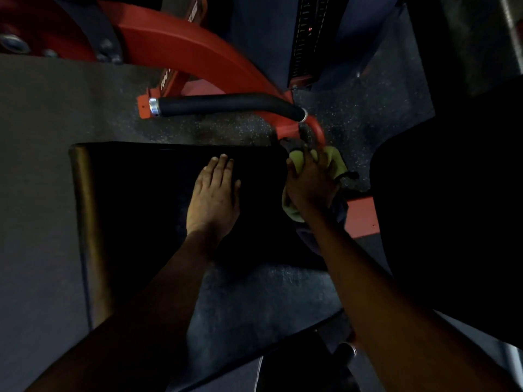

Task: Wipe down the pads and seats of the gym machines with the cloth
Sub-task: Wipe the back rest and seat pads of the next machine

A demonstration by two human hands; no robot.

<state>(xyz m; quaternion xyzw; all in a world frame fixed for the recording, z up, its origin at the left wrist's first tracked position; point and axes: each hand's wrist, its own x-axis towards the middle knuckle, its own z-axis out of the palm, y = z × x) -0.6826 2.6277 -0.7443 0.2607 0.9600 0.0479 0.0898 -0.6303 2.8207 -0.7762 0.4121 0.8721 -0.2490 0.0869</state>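
Observation:
A black seat pad (141, 199) of a red gym machine fills the middle of the view. My left hand (213, 193) lies flat on it, fingers straight and together, pressing near its far edge. My right hand (310, 182) grips a yellow-green cloth (334, 162) at the pad's far right corner, close under a red curved bar (318, 131). Part of the cloth bulges out below my right wrist.
A black foam handle (226, 104) on the red frame (181, 43) runs across just beyond the pad. A second large black pad (452, 207) stands to the right. A dark weight stack (308, 38) rises at the back. Speckled rubber floor (254, 292) surrounds the machine.

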